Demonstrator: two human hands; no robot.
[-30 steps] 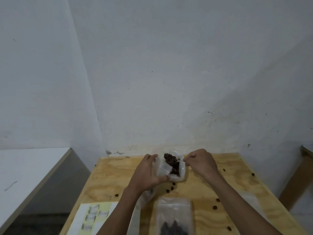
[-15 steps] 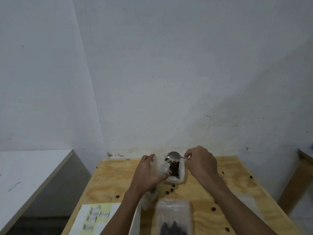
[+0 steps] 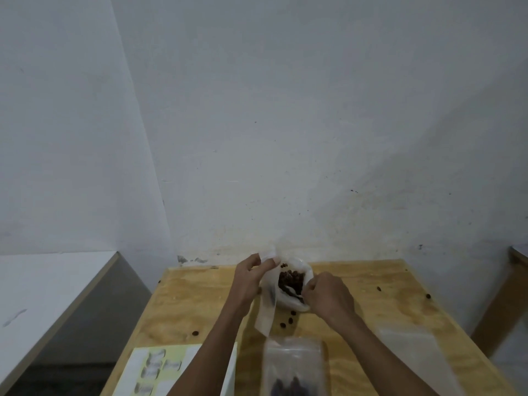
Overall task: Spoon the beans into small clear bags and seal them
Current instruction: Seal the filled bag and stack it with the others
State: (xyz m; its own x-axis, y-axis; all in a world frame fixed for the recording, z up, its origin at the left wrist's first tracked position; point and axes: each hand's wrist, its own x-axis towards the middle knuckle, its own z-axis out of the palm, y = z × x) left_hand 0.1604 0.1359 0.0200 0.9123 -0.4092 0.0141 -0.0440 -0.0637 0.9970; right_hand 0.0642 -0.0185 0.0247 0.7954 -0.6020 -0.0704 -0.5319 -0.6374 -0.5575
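Small clear bag (image 3: pixel 267 304), limp and translucent, hangs pinched at its top by the left hand (image 3: pixel 251 277) beside an open white container of dark beans (image 3: pixel 290 280) at the far middle of the plywood table (image 3: pixel 371 310). The right hand (image 3: pixel 328 294), fingers curled, rests at the container's near rim; what it holds is hidden. Loose beans, a filled bag (image 3: pixel 293 367) and a label sheet (image 3: pixel 160 370) lie nearer.

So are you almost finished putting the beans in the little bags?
Not yet. One clear bag with beans already lies near the table's front edge; whether it is sealed can't be seen. Right now the left hand pinches a small empty bag, while the right hand dips into the big bean bag, probably scooping. Filling and sealing remain, and loose beans lie scattered.
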